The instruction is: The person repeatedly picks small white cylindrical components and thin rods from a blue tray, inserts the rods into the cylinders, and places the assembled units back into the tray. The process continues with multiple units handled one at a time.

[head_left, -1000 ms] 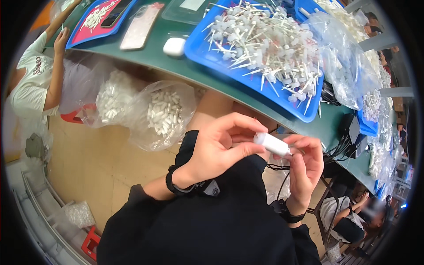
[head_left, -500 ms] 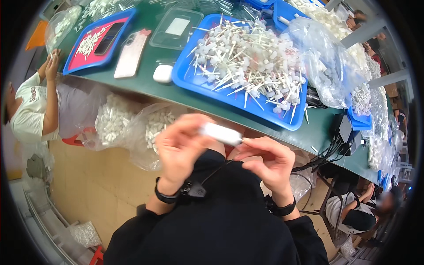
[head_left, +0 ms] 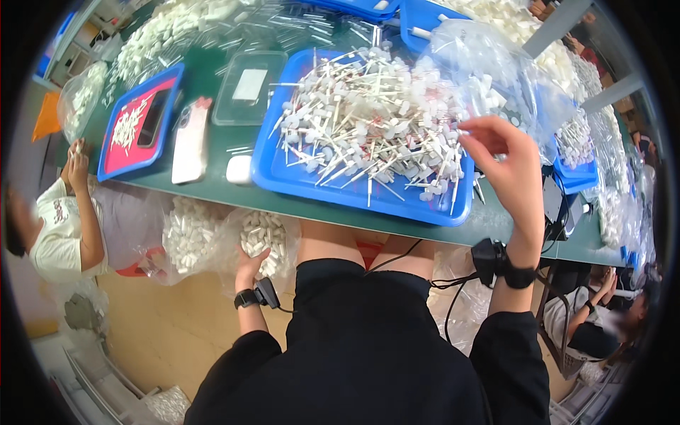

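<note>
White sticks with translucent rounded ends (head_left: 368, 134) are heaped in a large blue tray (head_left: 418, 214), whose right side is reached by the right hand (head_left: 504, 156). Thumb and forefinger are brought narrow at the heap's border; whether a stick is pinched between them cannot be told. A single stick is probably best gripped lightly near one end and drawn out along its length, since many are crossed and could be dragged together. Below the front edge of the green desk (head_left: 489, 221), loose white cylinders (head_left: 263, 234) are contained in a clear plastic bag (head_left: 292, 241). The left hand (head_left: 249, 269) is placed at this bag; its fingers are partly hidden, so what is held cannot be told. The bag's mouth should be kept spread, so that spilling is avoided. A second clear bag (head_left: 152, 234) beside it is likewise filled with cylinders. Farther off, a smaller blue tray (head_left: 161, 145) is laid with short white sticks (head_left: 126, 127) and a dark phone (head_left: 151, 120).
</note>
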A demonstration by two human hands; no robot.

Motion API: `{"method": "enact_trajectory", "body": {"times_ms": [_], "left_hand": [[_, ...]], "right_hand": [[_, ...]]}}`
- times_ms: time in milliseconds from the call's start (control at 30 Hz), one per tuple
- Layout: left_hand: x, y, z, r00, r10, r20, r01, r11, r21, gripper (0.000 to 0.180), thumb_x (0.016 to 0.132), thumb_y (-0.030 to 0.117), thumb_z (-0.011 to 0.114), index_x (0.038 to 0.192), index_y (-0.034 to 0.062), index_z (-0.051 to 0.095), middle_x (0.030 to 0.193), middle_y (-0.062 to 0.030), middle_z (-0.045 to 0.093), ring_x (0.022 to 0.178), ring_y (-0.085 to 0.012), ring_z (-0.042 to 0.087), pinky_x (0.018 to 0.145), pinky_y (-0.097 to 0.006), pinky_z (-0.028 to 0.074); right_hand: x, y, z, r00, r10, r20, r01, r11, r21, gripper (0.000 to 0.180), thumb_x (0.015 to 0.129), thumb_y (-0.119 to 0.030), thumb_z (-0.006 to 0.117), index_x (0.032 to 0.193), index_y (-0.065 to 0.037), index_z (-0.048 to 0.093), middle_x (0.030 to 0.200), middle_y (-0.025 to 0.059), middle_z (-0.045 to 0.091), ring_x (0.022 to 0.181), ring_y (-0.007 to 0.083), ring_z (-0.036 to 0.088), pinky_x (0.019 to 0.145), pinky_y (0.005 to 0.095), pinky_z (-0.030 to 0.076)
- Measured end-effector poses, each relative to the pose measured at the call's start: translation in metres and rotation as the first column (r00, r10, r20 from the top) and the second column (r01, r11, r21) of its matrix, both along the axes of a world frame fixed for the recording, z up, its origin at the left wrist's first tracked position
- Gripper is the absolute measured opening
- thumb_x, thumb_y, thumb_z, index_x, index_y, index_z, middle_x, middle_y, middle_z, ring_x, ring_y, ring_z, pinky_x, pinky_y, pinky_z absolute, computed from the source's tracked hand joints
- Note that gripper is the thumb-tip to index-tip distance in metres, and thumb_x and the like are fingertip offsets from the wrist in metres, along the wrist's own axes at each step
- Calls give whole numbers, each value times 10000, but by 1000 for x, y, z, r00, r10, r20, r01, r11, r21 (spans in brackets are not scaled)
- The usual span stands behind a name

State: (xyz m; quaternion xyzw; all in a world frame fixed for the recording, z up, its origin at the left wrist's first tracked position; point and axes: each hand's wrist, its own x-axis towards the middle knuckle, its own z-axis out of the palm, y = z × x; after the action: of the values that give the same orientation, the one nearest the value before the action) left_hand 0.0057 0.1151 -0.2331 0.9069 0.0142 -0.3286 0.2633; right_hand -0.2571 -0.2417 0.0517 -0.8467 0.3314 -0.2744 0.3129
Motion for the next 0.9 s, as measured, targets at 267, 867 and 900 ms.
{"method": "enact_trajectory", "body": {"times_ms": [267,867,900], "left_hand": [[5,-60,119,792,258,553,195,752,-630,302,874,110,608,1142,-20,565,1070,-143,607,1016,-226,577,887,-345,448],[-131,-228,251,533,-355,768,836,77,-544,392,719,-81,667,1100,2,621,930,-99,517,808,-200,575,660,-287,494],[-129,-228,247,577,-335,745,807,97,-582,371,725,-84,663,1085,0,627,920,-95,519,818,-195,580,659,-281,496]], "right_hand": [[27,-31,-35,942,-70,-329,-41,947,-319,119,794,-196,649,844,-89,666,826,93,650,772,295,625,671,385,485],[-3,36,8,968,239,83,-225,963,-150,98,686,-23,657,773,-44,619,648,42,549,551,144,534,492,270,415],[-4,29,12,958,275,75,-274,961,-35,106,700,-35,671,798,-45,632,656,37,566,561,129,547,501,262,426]]}}
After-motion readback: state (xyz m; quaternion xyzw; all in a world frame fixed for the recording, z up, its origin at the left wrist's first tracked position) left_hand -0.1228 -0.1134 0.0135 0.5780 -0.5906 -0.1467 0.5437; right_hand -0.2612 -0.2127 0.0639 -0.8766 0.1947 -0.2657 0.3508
